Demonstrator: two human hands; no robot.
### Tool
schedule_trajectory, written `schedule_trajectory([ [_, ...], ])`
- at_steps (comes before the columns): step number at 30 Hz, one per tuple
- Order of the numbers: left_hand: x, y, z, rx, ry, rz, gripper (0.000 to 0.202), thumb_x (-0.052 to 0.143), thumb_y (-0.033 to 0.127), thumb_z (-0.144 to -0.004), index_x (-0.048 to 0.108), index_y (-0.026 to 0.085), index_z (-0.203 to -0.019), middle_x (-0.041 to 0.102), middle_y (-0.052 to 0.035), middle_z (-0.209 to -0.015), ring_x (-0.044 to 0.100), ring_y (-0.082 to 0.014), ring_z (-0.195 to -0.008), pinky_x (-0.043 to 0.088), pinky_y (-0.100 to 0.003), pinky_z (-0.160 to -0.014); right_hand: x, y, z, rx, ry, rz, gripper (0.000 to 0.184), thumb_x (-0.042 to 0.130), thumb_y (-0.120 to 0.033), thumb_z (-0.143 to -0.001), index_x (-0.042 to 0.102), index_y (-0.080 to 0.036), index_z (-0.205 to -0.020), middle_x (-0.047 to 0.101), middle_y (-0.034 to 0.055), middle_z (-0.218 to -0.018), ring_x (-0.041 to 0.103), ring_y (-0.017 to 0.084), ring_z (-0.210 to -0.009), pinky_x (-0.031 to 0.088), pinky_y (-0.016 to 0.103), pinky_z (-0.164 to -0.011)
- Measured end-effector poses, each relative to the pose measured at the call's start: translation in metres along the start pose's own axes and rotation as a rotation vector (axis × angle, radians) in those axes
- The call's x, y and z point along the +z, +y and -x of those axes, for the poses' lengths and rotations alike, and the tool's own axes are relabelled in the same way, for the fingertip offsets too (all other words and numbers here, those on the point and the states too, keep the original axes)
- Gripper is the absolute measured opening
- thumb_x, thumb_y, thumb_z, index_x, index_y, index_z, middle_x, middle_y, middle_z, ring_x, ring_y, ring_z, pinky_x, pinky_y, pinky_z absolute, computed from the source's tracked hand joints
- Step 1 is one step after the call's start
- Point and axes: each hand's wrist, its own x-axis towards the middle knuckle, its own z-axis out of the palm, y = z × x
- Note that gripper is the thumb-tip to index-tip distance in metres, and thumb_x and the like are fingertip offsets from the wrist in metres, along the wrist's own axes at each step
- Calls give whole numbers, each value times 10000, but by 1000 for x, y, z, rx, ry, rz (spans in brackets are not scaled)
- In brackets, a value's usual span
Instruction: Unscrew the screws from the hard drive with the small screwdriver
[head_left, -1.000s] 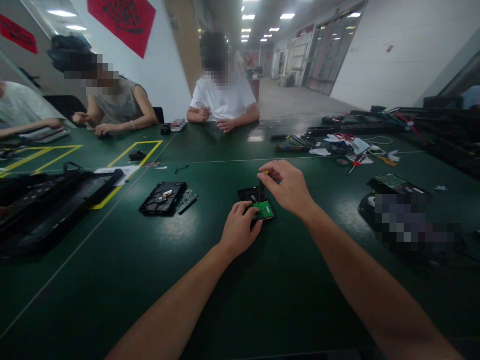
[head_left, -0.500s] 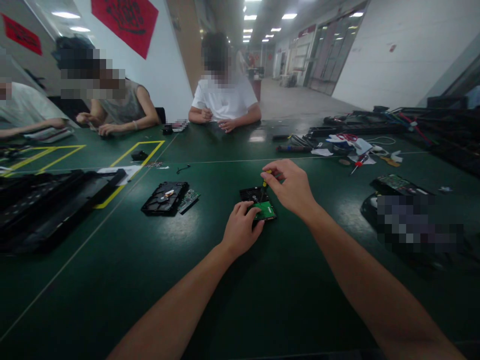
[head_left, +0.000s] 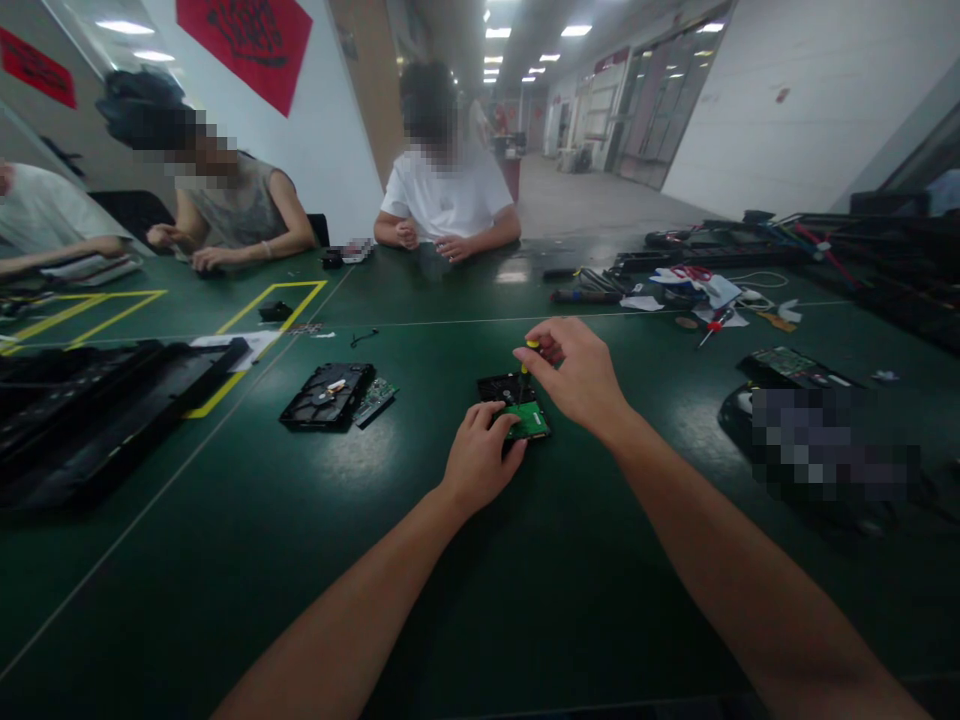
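A black hard drive (head_left: 495, 387) with a green circuit board (head_left: 534, 421) on its near part lies flat on the dark green table (head_left: 480, 620). My left hand (head_left: 484, 455) grips its near left side, thumb at the front edge and fingers over the top. In the fingertips of my right hand (head_left: 577, 370) is a yellow and black screwdriver (head_left: 526, 367). It stands nearly upright, its shaft pointing down at the drive around the board's far edge. Whether the tip sits in a screw is too small to tell.
To the left lie another hard drive (head_left: 327, 394) and a loose circuit board (head_left: 376, 400). Long black casings (head_left: 135, 420) are at far left. Cables, papers and a red screwdriver (head_left: 716, 323) lie at the back right, near a circuit board (head_left: 791, 372). Several people sit across the table.
The screwdriver stands slightly more upright, and my right fingers have shifted on its handle, showing more of the yellow top. My left hand stays on the drive. The whole view has shifted slightly.
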Motion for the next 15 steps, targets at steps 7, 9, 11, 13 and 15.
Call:
schedule_trajectory([
  [7,0,-1,0,3,-4,4,314,697,299,-971,672,237,-1278,601,-132,-1399,522,-338,-1354,518,-568,-1140,0,-1,1,-32,-48,-65,190,629,-235,-990,740,-243,-1144,719,88,-1149,709,236,-968,592,407,-871],
  [9,1,-1,0,5,-1,5,313,700,304,-969,674,247,-1275,599,-127,-1405,520,-339,-1359,519,-577,-1137,0,-1,0,-26,-52,-61,172,660,-304,-996,753,-256,-1133,706,88,-1121,701,243,-977,591,412,-875],
  [11,1,-1,0,7,1,6,308,698,308,-971,674,253,-1273,597,-123,-1406,521,-341,-1362,518,-584,-1137,0,0,0,-28,-55,-32,161,688,-350,-990,759,-261,-1104,686,86,-1079,688,252,-982,586,420,-878],
  [13,1,-1,0,6,1,4,303,692,307,-975,673,249,-1271,597,-123,-1406,523,-339,-1360,517,-583,-1139,0,1,-1,-39,-58,-4,135,683,-333,-990,752,-257,-1078,680,83,-1053,681,254,-978,579,422,-880],
  [15,1,0,0,4,1,3,304,694,302,-973,672,243,-1270,598,-125,-1405,522,-339,-1360,517,-577,-1142,-1,3,-1,-53,-58,6,122,658,-278,-990,735,-249,-1081,694,85,-1067,681,253,-973,574,422,-882],
])
